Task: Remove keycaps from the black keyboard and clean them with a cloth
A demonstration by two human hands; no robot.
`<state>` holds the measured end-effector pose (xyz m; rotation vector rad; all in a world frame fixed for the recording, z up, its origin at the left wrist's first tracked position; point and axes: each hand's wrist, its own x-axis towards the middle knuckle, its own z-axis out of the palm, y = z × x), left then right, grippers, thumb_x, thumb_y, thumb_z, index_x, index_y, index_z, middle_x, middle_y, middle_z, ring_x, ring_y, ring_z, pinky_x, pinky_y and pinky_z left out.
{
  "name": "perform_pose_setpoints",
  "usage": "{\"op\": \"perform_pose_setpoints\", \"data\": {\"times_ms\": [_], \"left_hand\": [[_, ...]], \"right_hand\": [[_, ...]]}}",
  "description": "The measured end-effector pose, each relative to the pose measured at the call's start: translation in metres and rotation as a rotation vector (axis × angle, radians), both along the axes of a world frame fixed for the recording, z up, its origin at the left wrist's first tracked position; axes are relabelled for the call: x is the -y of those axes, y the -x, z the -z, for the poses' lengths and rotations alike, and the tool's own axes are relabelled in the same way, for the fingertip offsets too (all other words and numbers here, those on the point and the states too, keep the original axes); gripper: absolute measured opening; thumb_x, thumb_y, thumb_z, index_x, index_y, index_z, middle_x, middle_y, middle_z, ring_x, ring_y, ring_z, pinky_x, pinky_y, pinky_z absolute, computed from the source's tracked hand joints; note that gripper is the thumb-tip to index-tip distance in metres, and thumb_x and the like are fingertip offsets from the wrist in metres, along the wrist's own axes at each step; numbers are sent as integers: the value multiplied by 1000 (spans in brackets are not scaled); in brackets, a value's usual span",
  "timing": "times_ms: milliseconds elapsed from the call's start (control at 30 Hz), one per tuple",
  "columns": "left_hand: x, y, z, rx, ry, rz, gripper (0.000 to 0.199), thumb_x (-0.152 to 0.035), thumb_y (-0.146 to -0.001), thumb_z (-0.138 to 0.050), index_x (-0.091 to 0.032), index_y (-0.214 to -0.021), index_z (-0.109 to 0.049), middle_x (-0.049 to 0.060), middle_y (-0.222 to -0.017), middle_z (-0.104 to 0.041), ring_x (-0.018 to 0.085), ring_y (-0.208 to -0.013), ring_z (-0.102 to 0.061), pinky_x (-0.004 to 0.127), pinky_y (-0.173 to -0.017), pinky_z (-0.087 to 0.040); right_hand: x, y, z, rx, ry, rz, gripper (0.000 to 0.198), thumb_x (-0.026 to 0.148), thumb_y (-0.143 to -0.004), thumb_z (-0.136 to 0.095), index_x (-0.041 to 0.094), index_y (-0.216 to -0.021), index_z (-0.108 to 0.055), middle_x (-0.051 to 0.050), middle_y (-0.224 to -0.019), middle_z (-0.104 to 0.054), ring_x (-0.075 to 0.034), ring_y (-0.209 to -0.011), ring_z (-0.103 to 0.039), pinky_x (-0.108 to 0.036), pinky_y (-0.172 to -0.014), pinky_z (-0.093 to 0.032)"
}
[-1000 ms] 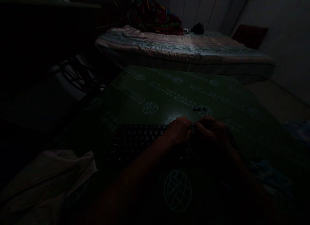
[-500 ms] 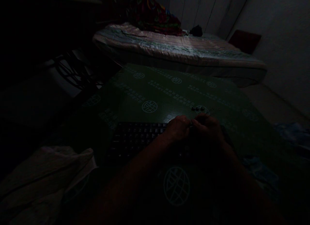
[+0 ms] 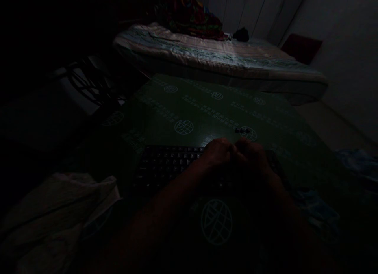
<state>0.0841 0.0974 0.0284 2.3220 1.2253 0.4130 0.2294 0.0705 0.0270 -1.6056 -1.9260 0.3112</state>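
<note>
A black keyboard lies on a dark green table printed with white globes. Over its right half my left hand is closed, its fingertips meeting those of my right hand. The right hand's fingers are also curled and pressed together. Whatever is pinched between them is hidden in the gloom. Just beyond the right hand, several small black pieces, perhaps keycaps, sit in a row on the table.
A crumpled pale cloth lies at the near left, and a bluish cloth at the right. Behind the table stands a bed with a striped cover. A dark chair is at the left. The room is very dim.
The fingertips of both hands have drawn closer together, and the right hand's fingers are more tightly curled. The view has shifted slightly; the keyboard and small black pieces stay in place.
</note>
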Motion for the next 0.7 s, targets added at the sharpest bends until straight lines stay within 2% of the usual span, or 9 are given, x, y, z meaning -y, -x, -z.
{"op": "perform_pose_setpoints", "data": {"times_ms": [133, 233, 400, 533, 600, 700], "left_hand": [[1, 0, -1, -3, -13, 0, 30, -14, -72, -48, -19, -91, -70, 6, -92, -68, 18, -85, -62, 27, -75, -47], [1, -1, 0, -27, -45, 9, 26, -16, -73, -48, -17, -88, -70, 7, -89, -67, 19, -83, -62, 26, -72, -47], [-1, -4, 3, -83, -94, 24, 21, -22, -76, -51, -18, -83, -70, 7, -87, -66, 19, -84, -61, 27, -74, -47], [-2, -5, 4, -92, -103, 11, 23, -25, -78, -49, -18, -84, -70, 7, -87, -66, 19, -83, -61, 27, -72, -46], [-1, -5, 4, -78, -91, 3, 23, -25, -78, -49, -19, -85, -70, 7, -88, -66, 19, -83, -61, 27, -72, -46], [-1, -3, 3, -10, -37, -12, 25, -20, -75, -49, -21, -87, -71, 5, -89, -67, 18, -82, -61, 25, -70, -45]], "right_hand": [[2, 1, 5, -26, -4, 43, 21, 39, -74, -51, 21, -65, -52, 0, -53, -53, -14, -49, -50, -23, -46, -32], [3, 1, 5, -163, 43, 77, 19, 37, -73, -53, 20, -65, -53, 1, -52, -54, -13, -48, -51, -23, -45, -34], [0, -1, 4, -362, 20, 218, 19, 35, -70, -54, 19, -62, -53, 1, -53, -54, -13, -48, -50, -23, -46, -36], [0, -3, 8, -395, -1, 206, 20, 37, -72, -54, 18, -64, -54, 2, -54, -54, -12, -48, -49, -23, -46, -36], [1, -3, 7, -359, -9, 163, 22, 38, -74, -53, 19, -64, -53, 1, -54, -53, -12, -48, -49, -23, -46, -35], [2, 0, 2, -139, 3, 60, 22, 38, -73, -52, 20, -61, -51, 2, -51, -50, -12, -47, -46, -23, -46, -30]]}}
